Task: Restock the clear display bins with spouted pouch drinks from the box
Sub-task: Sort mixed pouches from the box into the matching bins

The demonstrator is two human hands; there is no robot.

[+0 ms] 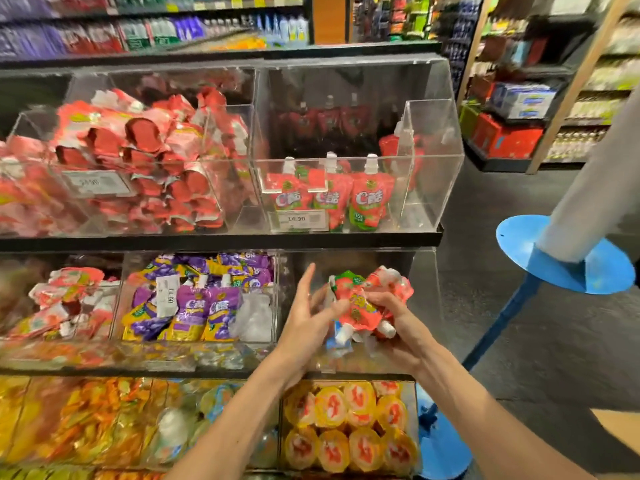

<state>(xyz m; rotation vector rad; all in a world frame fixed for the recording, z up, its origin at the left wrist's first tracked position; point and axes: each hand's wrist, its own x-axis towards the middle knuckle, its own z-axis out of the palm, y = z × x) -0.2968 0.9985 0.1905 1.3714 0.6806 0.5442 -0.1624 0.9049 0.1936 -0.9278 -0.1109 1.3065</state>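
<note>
1. The right hand (388, 318) grips a bunch of red pouches (363, 296), spouts toward the person; the left hand (306, 318), fingers spread, holds nothing.
2. The sparse clear bin (431, 181) lies above, nearer the right hand.

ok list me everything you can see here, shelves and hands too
clear bins: several, see-through, three shelf rows
red pouches: a heap, red and white, top-left bin
upright pouches: three in front, one behind, red with white spouts, top-right bin
price label: one, white, top-right bin front
purple pouches: several, purple and yellow, middle-row centre bin
yellow cups: many, yellow with red print, bottom-right bin
blue stand: one, blue, floor at right
held pouches: a few, red, spouts down, over middle-right bin
left grip: one, bare hand, fingers straight, beside held pouches
right grip: one, bare hand, curled round held pouches
</note>
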